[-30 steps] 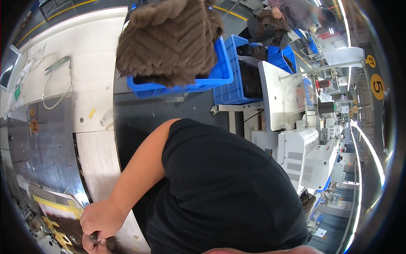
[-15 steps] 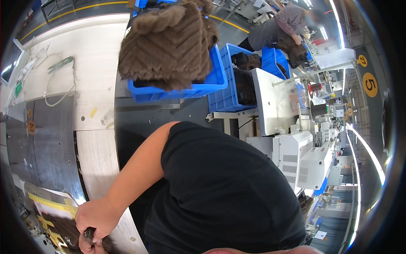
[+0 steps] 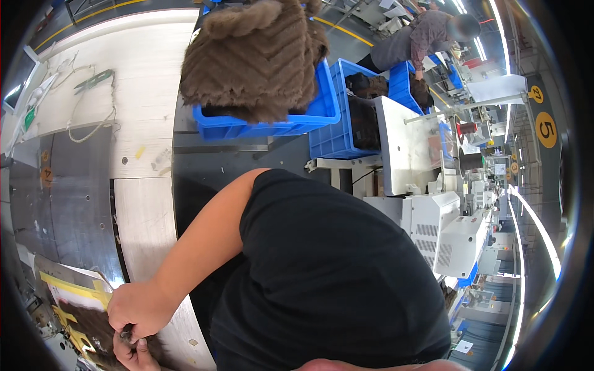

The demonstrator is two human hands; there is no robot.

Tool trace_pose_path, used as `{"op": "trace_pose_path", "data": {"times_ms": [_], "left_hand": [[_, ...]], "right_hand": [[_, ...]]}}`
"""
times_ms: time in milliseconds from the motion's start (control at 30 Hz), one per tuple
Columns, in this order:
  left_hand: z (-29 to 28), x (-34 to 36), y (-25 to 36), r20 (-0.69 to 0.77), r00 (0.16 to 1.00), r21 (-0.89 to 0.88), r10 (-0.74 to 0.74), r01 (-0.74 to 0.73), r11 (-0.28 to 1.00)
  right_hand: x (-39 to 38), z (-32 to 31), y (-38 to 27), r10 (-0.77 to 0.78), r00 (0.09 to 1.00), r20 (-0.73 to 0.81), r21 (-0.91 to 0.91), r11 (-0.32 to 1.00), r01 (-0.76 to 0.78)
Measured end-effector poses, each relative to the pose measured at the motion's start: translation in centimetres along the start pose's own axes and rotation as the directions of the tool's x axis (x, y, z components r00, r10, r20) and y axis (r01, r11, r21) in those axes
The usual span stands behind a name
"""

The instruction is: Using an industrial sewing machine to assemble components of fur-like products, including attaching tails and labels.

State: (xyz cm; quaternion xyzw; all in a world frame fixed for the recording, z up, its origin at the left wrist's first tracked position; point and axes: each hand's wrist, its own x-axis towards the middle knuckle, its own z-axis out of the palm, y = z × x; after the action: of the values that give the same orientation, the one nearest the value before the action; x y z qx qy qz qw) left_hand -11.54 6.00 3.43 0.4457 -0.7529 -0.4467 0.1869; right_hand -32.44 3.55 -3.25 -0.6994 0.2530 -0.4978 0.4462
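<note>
At the lower left, my right hand (image 3: 143, 312) is closed around a small dark thing (image 3: 127, 334), mostly hidden by the fingers; I cannot tell its kind. Just below, my left hand (image 3: 133, 357) is partly cut off by the lower edge. Its thumb and fingers are bent against the same dark spot, and what they hold is hidden. Both hands are over a dark brown fur piece (image 3: 93, 328), which lies on a board with yellow tape (image 3: 74, 294) along its edge. My bare right arm stretches there from a black short sleeve.
A pale worktable (image 3: 145, 216) with a dark metal plate (image 3: 62, 204) runs along the left, green thread snips (image 3: 94, 81) on a cord at its far end. Brown fur pieces (image 3: 253, 68) overfill a blue crate (image 3: 272, 128). Sewing machines (image 3: 445, 235) line the right; a co-worker (image 3: 414, 40) bends over crates.
My hands stay at the fur, with the right one slightly shifted. The view has moved a little. The co-worker's arm now reaches lower, and the brown fur there has sunk into the blue crate.
</note>
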Motion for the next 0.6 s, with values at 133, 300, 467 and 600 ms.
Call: {"op": "trace_pose_path", "data": {"times_ms": [133, 300, 467, 600], "left_hand": [[0.0, 0.1, -0.2, 0.006, 1.000, 0.005, -0.004, 0.004, 1.000], [0.5, 0.2, -0.9, -0.006, 1.000, 0.084, -0.004, 0.004, 0.996], [0.7, -0.2, -1.1, -0.059, 0.998, 0.181, -0.014, 0.025, 0.983], [-0.5, -1.2, -3.5, -0.010, 0.996, 0.214, -0.094, 0.094, 0.972]], "right_hand": [[-0.3, -0.5, -0.6, 0.056, 0.996, 0.064, -0.089, 0.995, -0.050], [-0.4, -1.1, -0.9, 0.009, 0.995, 0.100, -0.115, 0.993, 0.002], [-0.7, -1.5, -1.1, 0.097, 0.989, 0.111, -0.088, 0.992, -0.088], [-1.2, -1.6, -0.8, 0.090, 0.989, 0.117, -0.090, 0.993, -0.080]]}}
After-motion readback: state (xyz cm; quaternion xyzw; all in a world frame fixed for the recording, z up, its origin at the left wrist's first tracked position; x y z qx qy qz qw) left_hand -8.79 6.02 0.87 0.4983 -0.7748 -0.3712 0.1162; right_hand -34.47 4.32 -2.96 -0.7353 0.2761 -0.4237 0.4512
